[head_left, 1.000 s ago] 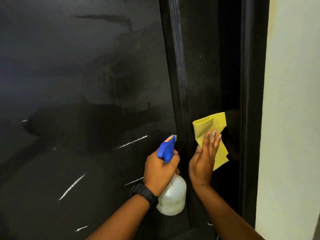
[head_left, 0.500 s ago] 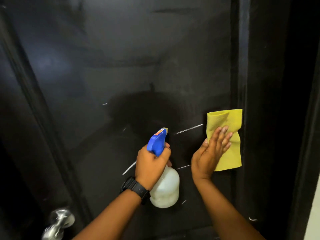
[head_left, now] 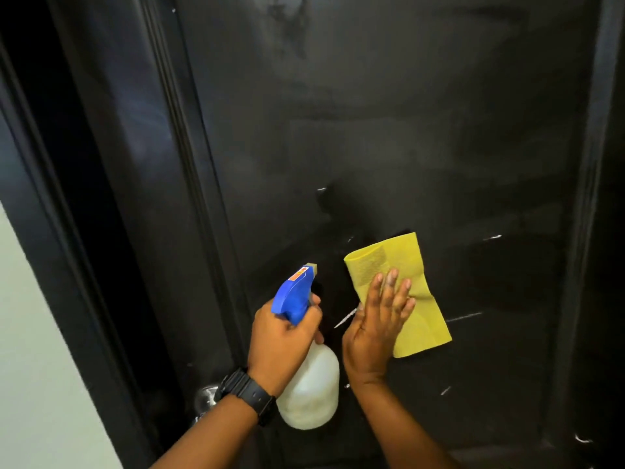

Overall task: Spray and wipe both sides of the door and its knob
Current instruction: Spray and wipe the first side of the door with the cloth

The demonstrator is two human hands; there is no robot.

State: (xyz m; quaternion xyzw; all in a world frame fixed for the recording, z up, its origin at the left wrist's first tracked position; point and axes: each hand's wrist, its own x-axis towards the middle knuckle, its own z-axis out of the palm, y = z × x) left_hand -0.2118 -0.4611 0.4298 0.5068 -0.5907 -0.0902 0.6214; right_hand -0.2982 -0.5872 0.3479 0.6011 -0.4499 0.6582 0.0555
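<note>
Against the black door (head_left: 406, 130), low on its panel, the right hand (head_left: 375, 328) lies flat with fingers straight and spread, pressing a yellow cloth (head_left: 419, 309) to the surface. Just left of it, the left hand (head_left: 285, 340) is curled round the neck of a spray bottle (head_left: 313, 394). The bottle's blue head points up toward the door and its white body hangs below the fist. A black watch (head_left: 248, 390) sits on that wrist. The metal knob (head_left: 205, 397) shows near the door's left edge, partly hidden behind the watch. Short white marks (head_left: 463, 317) streak the panel near the cloth.
</note>
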